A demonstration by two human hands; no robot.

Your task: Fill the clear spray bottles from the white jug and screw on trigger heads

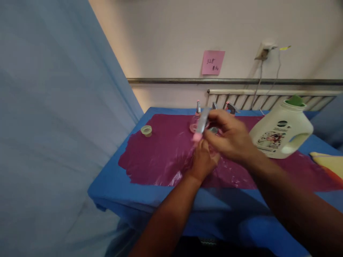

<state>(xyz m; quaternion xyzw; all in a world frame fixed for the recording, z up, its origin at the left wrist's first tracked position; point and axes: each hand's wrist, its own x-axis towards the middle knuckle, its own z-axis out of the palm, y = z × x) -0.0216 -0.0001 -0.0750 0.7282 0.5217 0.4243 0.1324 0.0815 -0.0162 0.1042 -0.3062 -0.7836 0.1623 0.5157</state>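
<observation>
My right hand (230, 134) is closed on a grey trigger spray head (203, 121) with a pink end, tilted and blurred by motion. Just below it, my left hand (202, 162) wraps round a small clear pinkish spray bottle (213, 154), mostly hidden by the fingers. Whether spray head and bottle touch, I cannot tell. Behind the hands stands a spray bottle (194, 125) with a pink and grey top. Two more spray tops show there, one of them a grey and pink spray head (232, 108); their bottles are largely hidden by my right hand.
A large white detergent jug (270, 137) with a green spout stands to the right. A small translucent cap (146, 131) sits at the left on the purple plastic sheet (158, 153), over a blue tablecloth (120, 191). A yellow packet (328, 162) lies at the right edge. Behind are a radiator and wall.
</observation>
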